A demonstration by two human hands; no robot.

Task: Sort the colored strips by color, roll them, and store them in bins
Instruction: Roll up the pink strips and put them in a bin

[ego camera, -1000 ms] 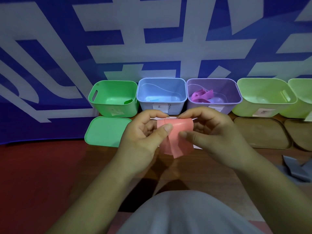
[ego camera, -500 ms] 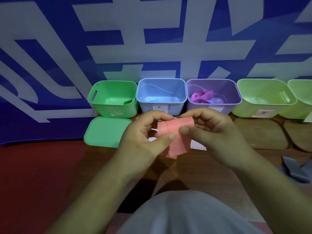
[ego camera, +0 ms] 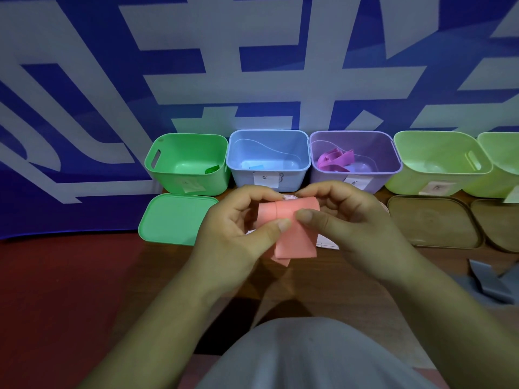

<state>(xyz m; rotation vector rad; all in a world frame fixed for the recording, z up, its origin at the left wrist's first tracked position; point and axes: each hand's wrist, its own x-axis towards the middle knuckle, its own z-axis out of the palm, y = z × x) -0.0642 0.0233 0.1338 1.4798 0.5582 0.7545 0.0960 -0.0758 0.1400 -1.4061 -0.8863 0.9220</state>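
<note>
Both hands hold a pink strip point(ego camera: 292, 237) in front of the bins, above the wooden table. My left hand point(ego camera: 233, 234) pinches its left side between thumb and fingers. My right hand point(ego camera: 348, 228) pinches the rolled top part, and a loose tail hangs below. Behind stand a green bin point(ego camera: 168, 175) with a small green roll inside, a blue bin point(ego camera: 295, 175) with a blue piece, and a purple bin point(ego camera: 387, 164) holding purple strips point(ego camera: 334, 161).
Two light green bins point(ego camera: 438, 175) stand at the right. A green lid point(ego camera: 174, 220) lies left of my hands, brown lids point(ego camera: 432, 223) right. Grey strips point(ego camera: 488, 279) lie at the right edge. A blue-and-white banner hangs behind.
The pink strip has been wound further: the roll at the top is thicker and the hanging tail is shorter. Both hands stay in about the same place.
</note>
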